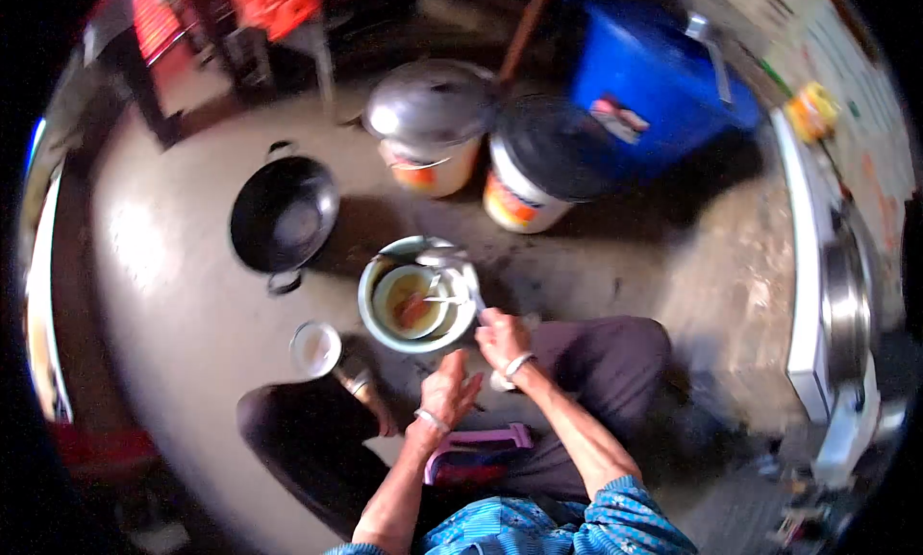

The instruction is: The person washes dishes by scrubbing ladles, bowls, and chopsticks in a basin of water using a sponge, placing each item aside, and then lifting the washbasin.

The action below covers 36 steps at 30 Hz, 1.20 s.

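Observation:
My right hand (502, 340) is closed round the handle of a metal utensil (473, 284), which slants over the right rim of a pale basin (366, 310). Blur hides the exact kind of utensil. Nothing shows in my left hand (449, 394), held just below the basin with its fingers partly spread. Inside the basin sits a smaller bowl (383, 303) of yellowish liquid (409, 291) with a reddish-brown piece (413, 312) in it. Other shiny metal (442, 256) lies near the basin's back rim.
A black wok (284, 214) rests on the floor at back left, and a small white cup (315, 349) stands by my left knee. Beyond the basin are a lidded bucket (428, 166), another with a black lid (553, 147), and a blue barrel (635, 84).

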Motion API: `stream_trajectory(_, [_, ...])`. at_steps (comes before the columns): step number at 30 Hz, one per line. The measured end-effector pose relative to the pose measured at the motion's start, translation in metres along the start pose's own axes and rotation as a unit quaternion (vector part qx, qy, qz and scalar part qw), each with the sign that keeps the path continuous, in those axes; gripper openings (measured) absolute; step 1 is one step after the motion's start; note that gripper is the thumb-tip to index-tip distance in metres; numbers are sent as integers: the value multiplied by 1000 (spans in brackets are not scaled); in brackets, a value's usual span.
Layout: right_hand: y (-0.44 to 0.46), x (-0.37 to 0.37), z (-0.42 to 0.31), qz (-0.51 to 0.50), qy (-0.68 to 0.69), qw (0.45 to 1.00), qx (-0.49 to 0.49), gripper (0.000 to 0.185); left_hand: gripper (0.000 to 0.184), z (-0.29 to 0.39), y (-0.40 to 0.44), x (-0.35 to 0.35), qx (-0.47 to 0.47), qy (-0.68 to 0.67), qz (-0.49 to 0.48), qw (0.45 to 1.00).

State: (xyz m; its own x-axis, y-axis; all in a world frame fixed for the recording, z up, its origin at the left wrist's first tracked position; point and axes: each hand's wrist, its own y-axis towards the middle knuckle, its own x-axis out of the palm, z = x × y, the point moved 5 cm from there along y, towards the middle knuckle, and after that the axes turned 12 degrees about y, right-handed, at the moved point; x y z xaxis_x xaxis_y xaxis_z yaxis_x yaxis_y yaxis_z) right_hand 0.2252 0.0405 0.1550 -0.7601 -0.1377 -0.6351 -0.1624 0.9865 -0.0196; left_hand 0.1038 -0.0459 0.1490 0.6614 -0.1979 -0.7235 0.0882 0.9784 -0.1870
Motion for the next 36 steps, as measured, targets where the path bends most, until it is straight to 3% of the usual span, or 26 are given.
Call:
stream_trajectory(1, [0,5,2,7,24,1000,10,16,39,-3,0,0,55,-12,40,998])
stream_trajectory(4, [1,5,-16,-14,62,996,71,18,38,-1,0,-9,14,-17,39,999])
stream_trajectory(6, [-1,14,-11,-13,34,998,-51,13,35,-8,-1,-7,-4,-78,48,996])
stream_trajectory(8, [-2,21,-6,-29,28,997,-68,14,35,-16,2,-5,-60,-159,67,983])
stream_trajectory(10, [-4,30,-25,-90,17,995,24,20,39,-34,3,-6,-95,-166,102,976])
stream_trajectory(15, [-4,65,-45,-175,225,957,-56,18,41,-67,13,-23,-105,-258,122,953])
stream_trajectory(16, [-6,77,-33,-223,254,941,10,18,39,-70,12,-29,-106,-274,129,947])
stream_trajectory(18, [-7,91,-31,-250,285,924,42,18,38,-82,13,-23,-129,-323,129,929])
stream_trajectory(20, [-7,107,-22,-229,298,926,-35,17,35,-80,10,-29,-169,-397,95,897])
stream_trajectory(22, [-11,110,-31,-269,365,890,49,17,32,-91,10,-23,-166,-344,149,912])
stream_trajectory(24, [-15,120,-32,-272,370,887,59,19,28,-104,15,-19,-186,-339,141,911])
stream_trajectory(26, [-19,133,-29,-325,412,841,134,16,23,-119,18,-8,-300,-529,103,787])
stream_trajectory(27, [-20,137,-37,-349,391,831,184,14,17,-130,23,-8,-313,-553,150,757])
stream_trajectory(28, [-18,145,-34,-356,399,831,155,16,14,-141,27,-10,-323,-557,160,748])
stream_trajectory(32, [-2,183,-17,-369,270,886,-81,24,12,-204,46,-18,-367,-458,176,790])
stream_trajectory(34, [-4,175,-38,-427,354,796,242,30,14,-275,51,-27,-377,-384,186,822])
stream_trajectory(35, [-2,179,-34,-406,378,802,219,32,15,-321,54,-33,-366,-310,164,862])
stream_trajectory(36, [-1,181,-28,-406,379,802,219,32,16,-386,59,-33,-295,-124,100,942])
